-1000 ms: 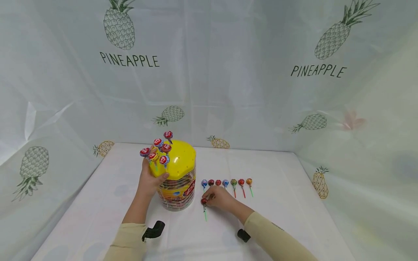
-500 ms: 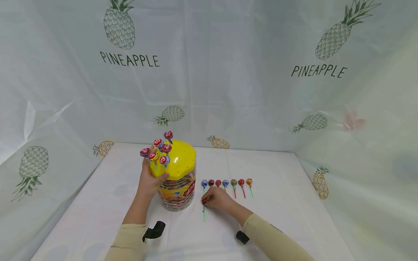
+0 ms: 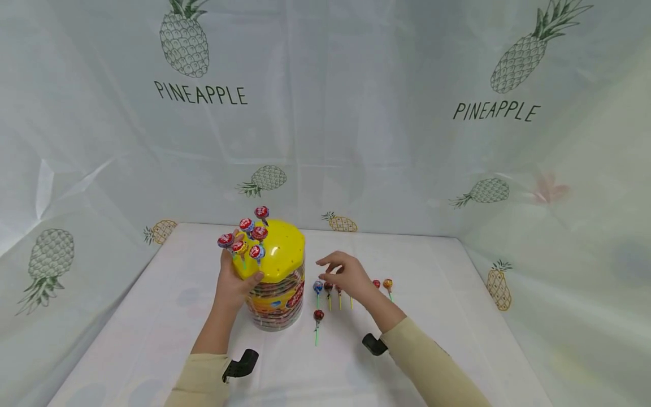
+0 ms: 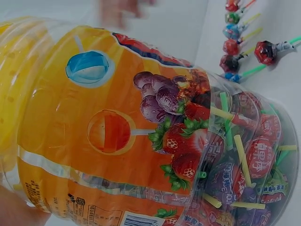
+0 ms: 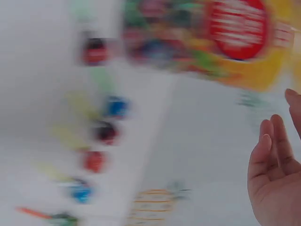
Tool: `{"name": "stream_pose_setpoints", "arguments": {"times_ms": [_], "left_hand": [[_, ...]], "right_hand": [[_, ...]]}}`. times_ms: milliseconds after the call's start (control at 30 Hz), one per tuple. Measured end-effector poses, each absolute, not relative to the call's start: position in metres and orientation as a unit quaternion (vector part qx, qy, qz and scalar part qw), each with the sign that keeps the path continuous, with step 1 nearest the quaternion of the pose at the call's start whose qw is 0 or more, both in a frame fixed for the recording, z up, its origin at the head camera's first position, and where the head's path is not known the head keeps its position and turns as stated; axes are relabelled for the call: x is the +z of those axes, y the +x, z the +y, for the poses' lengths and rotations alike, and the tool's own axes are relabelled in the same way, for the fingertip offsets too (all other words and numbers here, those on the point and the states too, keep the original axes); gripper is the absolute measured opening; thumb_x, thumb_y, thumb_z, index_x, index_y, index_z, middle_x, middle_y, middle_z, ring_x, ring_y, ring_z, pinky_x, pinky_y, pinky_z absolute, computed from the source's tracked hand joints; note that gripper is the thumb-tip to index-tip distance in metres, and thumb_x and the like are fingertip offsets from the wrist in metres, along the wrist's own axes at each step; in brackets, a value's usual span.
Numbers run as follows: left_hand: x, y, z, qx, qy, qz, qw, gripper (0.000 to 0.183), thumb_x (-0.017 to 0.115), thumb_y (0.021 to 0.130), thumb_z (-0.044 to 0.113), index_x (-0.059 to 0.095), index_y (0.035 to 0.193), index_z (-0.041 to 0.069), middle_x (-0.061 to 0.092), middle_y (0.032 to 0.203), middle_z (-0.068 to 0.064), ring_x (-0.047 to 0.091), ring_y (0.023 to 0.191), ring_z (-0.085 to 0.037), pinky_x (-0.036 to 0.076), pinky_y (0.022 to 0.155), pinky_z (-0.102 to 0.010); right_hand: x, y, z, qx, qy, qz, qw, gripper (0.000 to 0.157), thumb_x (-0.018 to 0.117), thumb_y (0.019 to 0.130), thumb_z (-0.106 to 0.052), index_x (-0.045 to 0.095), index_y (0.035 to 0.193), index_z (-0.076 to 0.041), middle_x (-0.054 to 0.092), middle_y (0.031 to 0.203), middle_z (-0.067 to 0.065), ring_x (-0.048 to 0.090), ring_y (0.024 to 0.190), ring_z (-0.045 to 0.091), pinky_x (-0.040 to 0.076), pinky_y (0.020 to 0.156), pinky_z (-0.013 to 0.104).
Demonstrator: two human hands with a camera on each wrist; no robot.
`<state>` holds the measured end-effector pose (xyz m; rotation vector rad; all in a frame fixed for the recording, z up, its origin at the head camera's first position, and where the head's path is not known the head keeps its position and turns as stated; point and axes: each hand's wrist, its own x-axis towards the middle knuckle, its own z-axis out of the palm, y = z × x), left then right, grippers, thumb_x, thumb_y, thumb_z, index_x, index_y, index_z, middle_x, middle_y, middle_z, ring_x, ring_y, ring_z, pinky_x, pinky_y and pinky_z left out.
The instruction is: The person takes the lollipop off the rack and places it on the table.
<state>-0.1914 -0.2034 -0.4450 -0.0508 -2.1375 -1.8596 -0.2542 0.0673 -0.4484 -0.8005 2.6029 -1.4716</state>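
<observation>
My left hand (image 3: pixel 234 285) grips the side of the yellow lid (image 3: pixel 281 251) on a clear, upright candy jar (image 3: pixel 274 305). Several lollipops (image 3: pixel 246 225) stand in the lid's left side, heads up. In the left wrist view the jar (image 4: pixel 103 122) fills most of the frame, with wrapped lollipops showing through its base. My right hand (image 3: pixel 352 277) is raised over a row of lollipops, its fingers apart and bent, holding nothing; it hides part of the row. One dark red lollipop (image 3: pixel 318 315) with a green stick lies in front of the row's left end.
The row on the white table (image 3: pixel 432 316) runs from a blue lollipop (image 3: pixel 317 286) beside the jar to an orange lollipop (image 3: pixel 388 284) at the right. A pineapple-print sheet (image 3: pixel 376 135) rises behind the table and along both sides.
My right hand has let go of the dark red lollipop, leaving it on the table, and has moved up and away over the row. The left hand still holds the lid.
</observation>
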Motion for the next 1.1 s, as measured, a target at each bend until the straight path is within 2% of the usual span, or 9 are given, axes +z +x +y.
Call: {"name": "stream_pose_setpoints", "arguments": {"times_ms": [100, 200, 267, 367, 500, 600, 733, 1100], "left_hand": [[-0.445, -0.189, -0.202, -0.643, -0.002, -0.751, 0.153, 0.089, 0.071, 0.09, 0.03, 0.01, 0.154, 0.036, 0.033, 0.147, -0.006, 0.041, 0.131, -0.023, 0.04, 0.104, -0.026], [-0.445, -0.186, -0.198, -0.637, 0.004, -0.755, 0.156, 0.09, 0.072, 0.089, 0.033, 0.009, 0.154, 0.034, 0.033, 0.148, -0.007, 0.041, 0.131, -0.025, 0.039, 0.107, -0.039], [-0.445, -0.184, -0.197, -0.633, 0.002, -0.757, 0.163, 0.091, 0.072, 0.089, 0.033, 0.009, 0.154, 0.032, 0.032, 0.148, -0.007, 0.041, 0.131, -0.026, 0.038, 0.107, -0.043], [-0.444, -0.182, -0.194, -0.626, -0.006, -0.759, 0.178, 0.091, 0.073, 0.088, 0.033, 0.01, 0.154, 0.03, 0.029, 0.148, -0.007, 0.04, 0.13, -0.025, 0.038, 0.107, -0.039], [-0.445, -0.18, -0.193, -0.62, -0.013, -0.761, 0.191, 0.09, 0.072, 0.089, 0.031, 0.011, 0.155, 0.028, 0.025, 0.15, -0.006, 0.039, 0.131, -0.024, 0.038, 0.107, -0.033], [-0.446, -0.179, -0.192, -0.617, -0.013, -0.763, 0.193, 0.089, 0.071, 0.09, 0.032, 0.01, 0.155, 0.029, 0.024, 0.15, -0.008, 0.038, 0.133, -0.026, 0.037, 0.109, -0.038], [-0.446, -0.178, -0.192, -0.615, -0.009, -0.766, 0.189, 0.09, 0.07, 0.09, 0.034, 0.008, 0.155, 0.029, 0.025, 0.15, -0.01, 0.037, 0.134, -0.029, 0.034, 0.11, -0.048], [-0.448, -0.178, -0.193, -0.61, -0.001, -0.77, 0.188, 0.089, 0.07, 0.09, 0.032, 0.009, 0.155, 0.03, 0.022, 0.152, -0.011, 0.033, 0.137, -0.031, 0.031, 0.111, -0.051]], "right_hand": [[-0.418, -0.254, 0.061, -0.517, -0.265, 0.814, -0.002, 0.025, 0.075, 0.086, -0.011, 0.072, 0.111, -0.013, 0.066, 0.111, 0.003, 0.061, 0.091, 0.017, 0.052, 0.079, 0.032], [-0.396, -0.254, 0.052, -0.548, -0.276, 0.79, -0.013, 0.026, 0.075, 0.086, -0.01, 0.071, 0.112, -0.007, 0.066, 0.112, 0.005, 0.061, 0.095, 0.021, 0.052, 0.083, 0.037], [-0.385, -0.254, 0.046, -0.562, -0.281, 0.778, -0.016, 0.028, 0.075, 0.086, -0.009, 0.07, 0.113, -0.003, 0.065, 0.113, 0.008, 0.061, 0.098, 0.026, 0.052, 0.086, 0.041], [-0.372, -0.256, 0.035, -0.582, -0.291, 0.759, -0.019, 0.029, 0.074, 0.087, -0.009, 0.069, 0.114, -0.001, 0.064, 0.115, 0.011, 0.059, 0.103, 0.031, 0.051, 0.089, 0.045], [-0.358, -0.259, 0.018, -0.595, -0.311, 0.741, -0.025, 0.027, 0.075, 0.087, -0.011, 0.07, 0.113, -0.003, 0.065, 0.113, 0.007, 0.059, 0.103, 0.027, 0.053, 0.09, 0.038], [-0.351, -0.261, 0.007, -0.605, -0.323, 0.727, -0.017, 0.025, 0.074, 0.088, -0.012, 0.071, 0.111, -0.005, 0.066, 0.112, 0.004, 0.061, 0.101, 0.022, 0.053, 0.089, 0.032], [-0.345, -0.263, -0.003, -0.618, -0.33, 0.714, 0.005, 0.026, 0.072, 0.09, -0.012, 0.07, 0.115, -0.007, 0.067, 0.115, 0.004, 0.062, 0.102, 0.018, 0.053, 0.089, 0.031], [-0.332, -0.266, -0.024, -0.605, -0.334, 0.721, 0.049, 0.033, 0.07, 0.091, -0.015, 0.067, 0.124, -0.01, 0.067, 0.116, -0.001, 0.063, 0.102, 0.015, 0.052, 0.09, 0.029]]}}
